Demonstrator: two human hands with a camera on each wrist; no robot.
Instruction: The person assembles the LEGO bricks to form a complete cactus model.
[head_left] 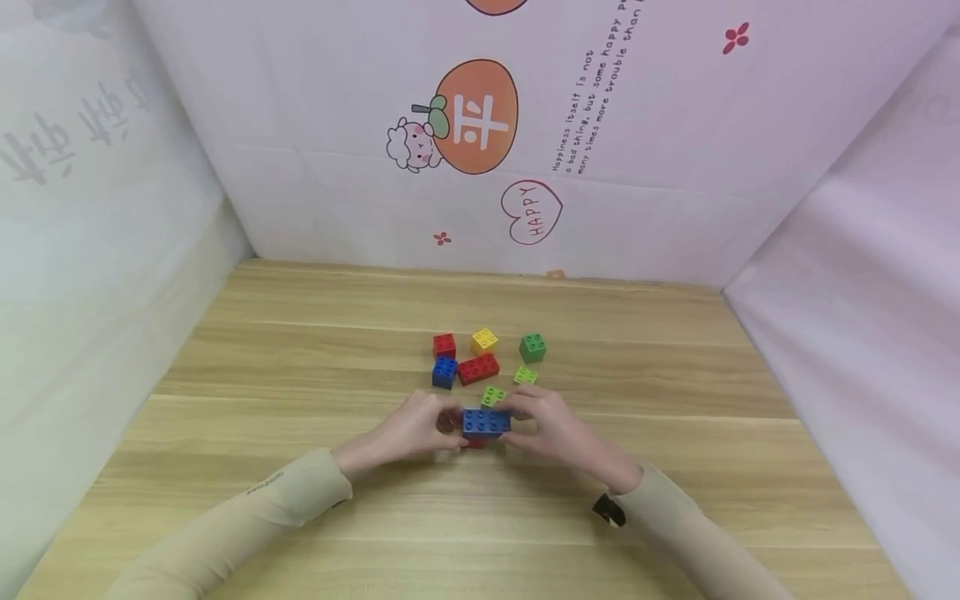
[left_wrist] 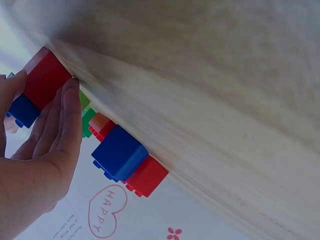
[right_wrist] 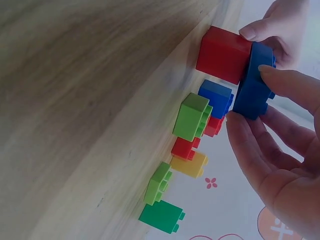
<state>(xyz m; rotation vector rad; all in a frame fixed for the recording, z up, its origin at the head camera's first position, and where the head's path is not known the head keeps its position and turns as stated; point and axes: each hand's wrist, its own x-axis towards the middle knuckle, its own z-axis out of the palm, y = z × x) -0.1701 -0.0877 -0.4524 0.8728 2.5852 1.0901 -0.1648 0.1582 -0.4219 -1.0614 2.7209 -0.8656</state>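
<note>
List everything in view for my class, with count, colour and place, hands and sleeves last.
Long blue block: 1, blue, on the held red block
Held red block: 1, red, under the long blue block
Small blue block: 1, blue, front of small red block
Small red block: 1, red, back left of group
Long red block: 1, red, right of small blue block
Yellow block: 1, yellow, behind long red block
Green block: 1, green, back right
Light green blocks: 2, light green, between green block and hands
Table: 1, wood-coloured, underneath
Backdrop: 1, white with prints, behind table
Side sheets: 2, white, left and right
Dark object: 1, mainly black, by right cuff, unclear
Sleeves: 2, beige, on forearms
Left hand: 1, gripping held red block
Right hand: 1, pinching long blue block
</note>
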